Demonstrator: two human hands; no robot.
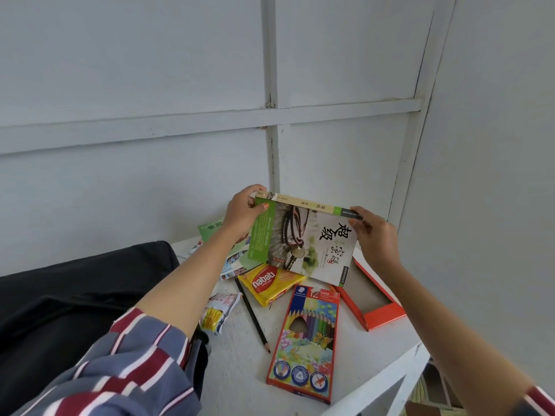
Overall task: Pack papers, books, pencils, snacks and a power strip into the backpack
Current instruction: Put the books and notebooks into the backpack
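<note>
In the centre of the frame, both hands hold a book (303, 241) up off the white bench (237, 373), its cover with large black characters and a green band tilted toward the camera. The left hand (240, 214) pinches the book's upper left corner, thumb on the cover and fingers curled over the top edge. The right hand (375, 235) grips the upper right corner the same way, fingers wrapped over the spine end.

Below the book, a yellow Nabati wafer pack (270, 283) lies flat on the bench, partly under the book's lower edge. Just right of it and lower, a box of coloured pencils (306, 340) lies lengthwise, reaching toward the bottom of the frame. A single black pencil (252, 316) lies slantwise between the wafer pack and a crumpled snack wrapper (219, 310) at centre left. At the right, a shallow orange cardboard tray (375, 301) sits open side up near the bench's edge. Behind the left forearm, a green booklet and loose printed papers (210, 228) lie against the pale panelled wall (150, 70).

The black backpack (75, 295) fills the left of the frame, beside the bench. A striped sleeve (126, 370) covers the left arm at the lower left.
</note>
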